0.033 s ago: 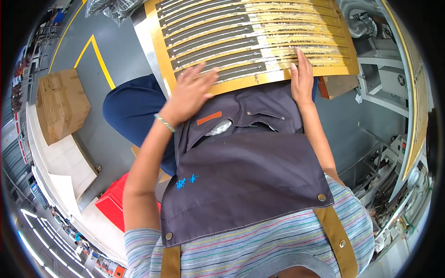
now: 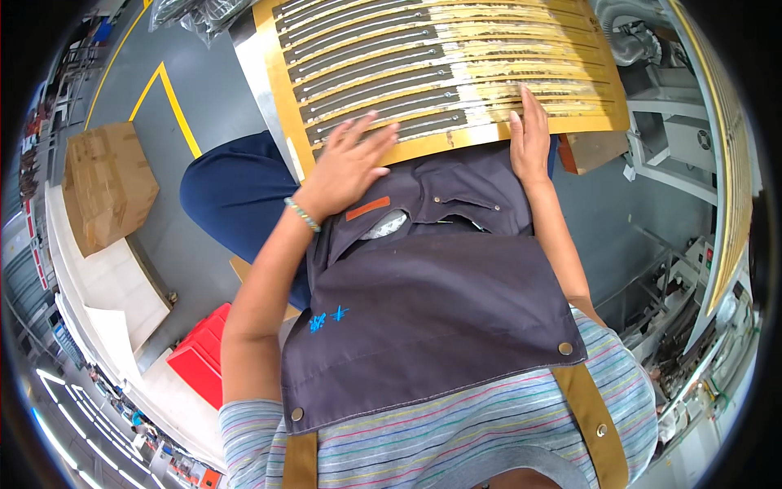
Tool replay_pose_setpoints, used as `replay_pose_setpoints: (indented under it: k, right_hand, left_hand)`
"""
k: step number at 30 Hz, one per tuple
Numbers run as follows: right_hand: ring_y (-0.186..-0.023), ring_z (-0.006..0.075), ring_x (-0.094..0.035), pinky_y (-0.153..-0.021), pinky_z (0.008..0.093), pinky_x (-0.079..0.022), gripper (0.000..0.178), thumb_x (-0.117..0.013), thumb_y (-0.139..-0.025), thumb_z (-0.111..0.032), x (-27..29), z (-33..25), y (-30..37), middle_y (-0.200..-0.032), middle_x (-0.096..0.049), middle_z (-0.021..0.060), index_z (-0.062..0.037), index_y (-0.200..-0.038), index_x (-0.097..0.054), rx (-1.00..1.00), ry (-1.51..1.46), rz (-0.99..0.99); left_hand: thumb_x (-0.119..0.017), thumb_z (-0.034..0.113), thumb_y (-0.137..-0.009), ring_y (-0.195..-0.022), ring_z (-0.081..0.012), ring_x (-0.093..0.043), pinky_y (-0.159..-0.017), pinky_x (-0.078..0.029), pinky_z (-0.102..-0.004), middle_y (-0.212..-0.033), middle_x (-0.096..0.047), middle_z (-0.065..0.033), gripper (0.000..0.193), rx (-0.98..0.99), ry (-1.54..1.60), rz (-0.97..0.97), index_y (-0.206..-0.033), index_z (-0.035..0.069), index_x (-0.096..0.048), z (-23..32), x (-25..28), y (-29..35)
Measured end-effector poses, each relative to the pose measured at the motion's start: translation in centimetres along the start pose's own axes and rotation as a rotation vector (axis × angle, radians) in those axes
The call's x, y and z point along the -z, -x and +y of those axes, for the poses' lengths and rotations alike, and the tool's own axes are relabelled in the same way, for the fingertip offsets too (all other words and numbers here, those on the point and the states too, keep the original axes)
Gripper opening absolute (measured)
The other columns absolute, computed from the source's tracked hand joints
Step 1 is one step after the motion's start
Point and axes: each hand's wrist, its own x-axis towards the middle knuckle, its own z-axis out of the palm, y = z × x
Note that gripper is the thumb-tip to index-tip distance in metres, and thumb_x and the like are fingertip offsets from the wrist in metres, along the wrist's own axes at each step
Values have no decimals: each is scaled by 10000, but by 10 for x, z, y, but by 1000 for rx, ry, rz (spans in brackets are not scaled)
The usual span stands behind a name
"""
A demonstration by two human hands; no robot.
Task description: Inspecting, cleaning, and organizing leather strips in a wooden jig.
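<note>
Two open hands at the lower edge of a yellow board (image 2: 440, 142), top centre of the frame.
The left hand (image 2: 346, 169) spreads its fingers over the ends of the dark strips (image 2: 428, 125) at the board's lower left, clenching nothing; whether it presses down, one cannot tell. The right hand (image 2: 531, 140), fingers straight, lies unclenched at the lower right edge. A cardboard box (image 2: 110, 187) sits at far left.
</note>
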Motion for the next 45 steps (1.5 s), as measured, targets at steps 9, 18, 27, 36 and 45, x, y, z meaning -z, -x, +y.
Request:
replay_pose_setpoints:
  k: [9,18,27,36,45]
  right_hand:
    - [-1376,376,-455,-1148,436,-358,494,-496,-1062,-276,3,1,2,-1479,-504,197,-11,-1476,-455,-25,-24,-5]
    - [-1413,338,-384,-1176,412,-307,436,-442,-1075,-248,14,55,22,-1541,-389,209,35,-1395,-529,-538,-256,597]
    - [-1369,347,-452,-1158,434,-400,586,-402,-1086,-296,26,65,28,-1529,-346,240,69,-1524,-268,-894,-836,737]
    - [-1311,343,-506,-1144,465,-435,474,-358,-1098,-296,14,63,18,-1394,-489,226,52,-1416,-404,-929,-1243,674]
    - [-1244,287,-588,-1068,443,-502,382,-390,-1091,-253,18,56,-3,-1344,-602,139,-3,-1353,-511,-1113,-1651,586]
  left_hand:
    - [-585,215,-982,-1510,-288,-287,-1217,-237,-477,-1578,-442,31,461,86,-28,-104,-1432,115,-562,-32,21,52]
    - [-773,236,-879,-1273,-378,-531,-1091,-419,-421,-1330,-591,-235,630,782,109,394,-1368,-73,-523,-46,20,99]
    - [-834,366,-808,-1411,-464,-315,-1182,-285,-472,-1496,-281,-359,1118,1064,341,461,-1519,-158,-149,-34,-67,50]
    - [-858,293,-765,-1321,-410,-368,-1131,-328,-464,-1393,-322,-244,1017,1200,553,494,-1550,53,-257,-33,-51,36]
    - [-762,383,-868,-1247,-442,-406,-1073,-345,-486,-1269,-460,-280,678,1119,249,556,-1307,-79,-530,-28,-43,47]
